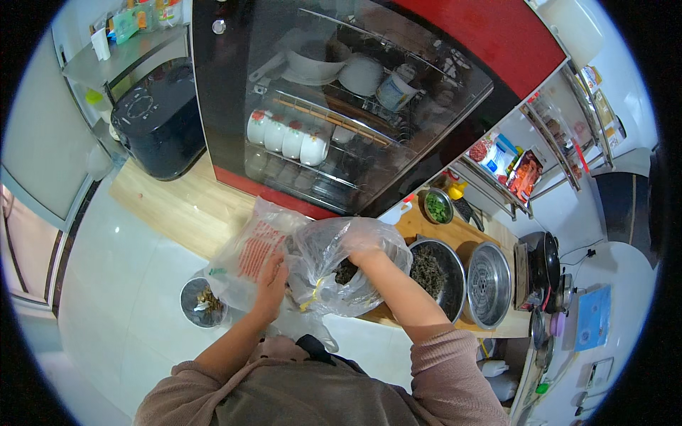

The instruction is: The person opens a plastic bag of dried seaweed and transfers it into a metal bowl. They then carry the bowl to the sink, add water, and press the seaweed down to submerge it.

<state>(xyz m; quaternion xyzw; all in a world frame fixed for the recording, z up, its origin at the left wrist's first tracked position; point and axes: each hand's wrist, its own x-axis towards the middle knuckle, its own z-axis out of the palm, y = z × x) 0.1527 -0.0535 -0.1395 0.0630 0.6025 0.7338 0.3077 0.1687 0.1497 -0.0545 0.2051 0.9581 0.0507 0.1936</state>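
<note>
My left hand (pixel 274 285) grips the side of a translucent plastic bag (pixel 261 250) that bears red writing. Against it sits a second, clear plastic bag (pixel 325 239) with a yellow strip (pixel 314 295) near its lower edge. My right hand (pixel 362 244) reaches into this clear bag, and its fingers are blurred behind the film. A dark clump (pixel 345 271), perhaps dried leafy food, lies inside below my wrist. Just right of the bag stands a steel bowl (pixel 454 290) with dark, shredded, dried-looking stuff (pixel 428 271) in it.
A steel steamer basket (pixel 488 285) and a small bowl of chopped greens (pixel 438 206) stand on the wooden counter (pixel 413 223). A glass-fronted dish cabinet (pixel 330 106) rises ahead. On the floor at left is a waste bin (pixel 186 303); a black rice cooker (pixel 160 120) stands beyond.
</note>
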